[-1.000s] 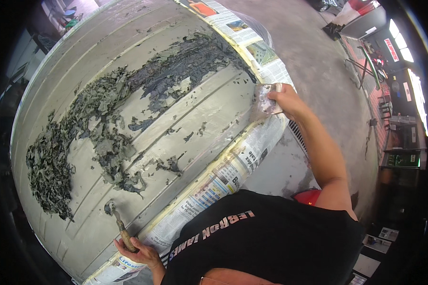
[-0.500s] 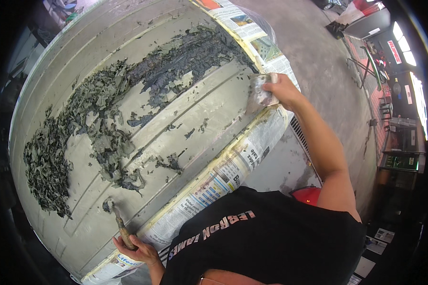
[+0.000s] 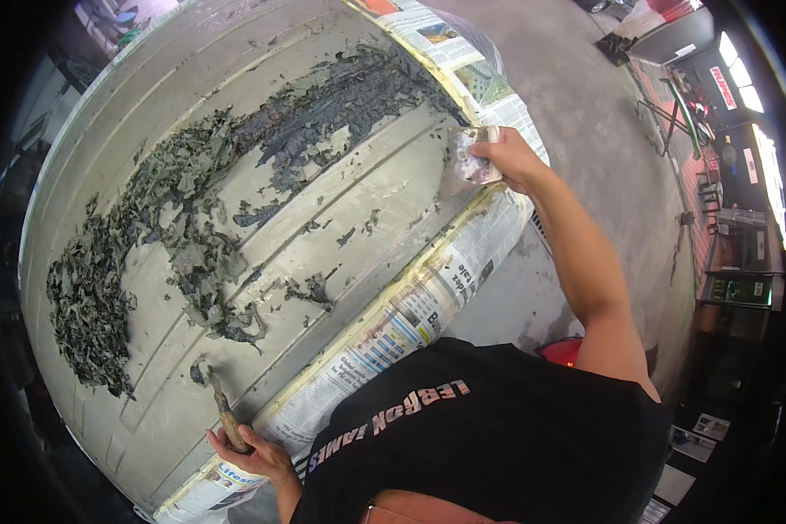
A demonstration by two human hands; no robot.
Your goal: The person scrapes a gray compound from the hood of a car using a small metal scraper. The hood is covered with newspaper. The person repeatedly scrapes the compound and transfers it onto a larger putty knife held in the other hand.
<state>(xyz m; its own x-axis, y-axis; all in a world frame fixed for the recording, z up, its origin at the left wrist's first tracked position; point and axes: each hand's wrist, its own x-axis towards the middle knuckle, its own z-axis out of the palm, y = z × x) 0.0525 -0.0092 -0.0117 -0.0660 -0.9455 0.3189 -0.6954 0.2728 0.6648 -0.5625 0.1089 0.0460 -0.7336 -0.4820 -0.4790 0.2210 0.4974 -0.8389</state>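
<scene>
Scraper [image 3: 467, 162] handle hidden inside right hand [image 3: 511, 162]; panel [image 3: 393, 218] corners cut off.

Newspaper sheets [image 3: 410, 319] are taped along the panel's edge, a bare concrete floor [image 3: 585, 113] is seen beyond, and shelving [image 3: 742, 262] is lit at the right.

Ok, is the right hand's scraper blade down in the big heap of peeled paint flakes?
No, the right hand holds the wide scraper on bare grey panel near the newspaper-masked edge, apart from the flake heap.

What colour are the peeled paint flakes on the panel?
Dark grey-green paint flakes, on a pale grey panel; head view.
</scene>
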